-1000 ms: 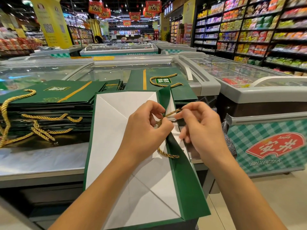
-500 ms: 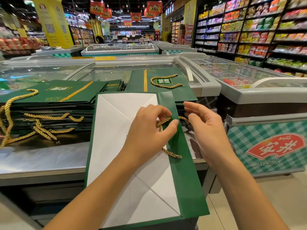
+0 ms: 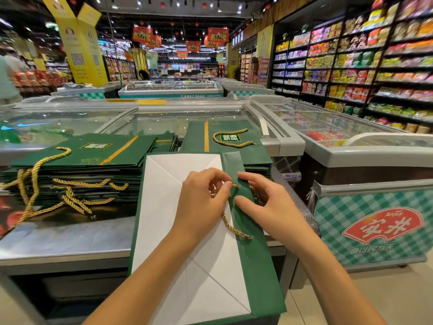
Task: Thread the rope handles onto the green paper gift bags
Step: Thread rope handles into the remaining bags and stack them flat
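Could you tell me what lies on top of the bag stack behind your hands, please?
A gold rope handle curls around the label on the stack's top bag. Its near edge is hidden by the bag being threaded.

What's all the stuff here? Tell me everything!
near gift bag: one, green with a white face, middle
rope: one, gold, on that bag's right fold
left bag stack: one, green with gold handles, on the left freezer
back bag stack: one, green, gold handle on top, behind the near bag
freezers: several, grey with glass lids, underneath and beyond
snack shelves: many, mixed colours, right side
hanging signs: several, red, ceiling
left hand: one, pinches the rope
right hand: one, thumb and forefinger on the bag's green fold
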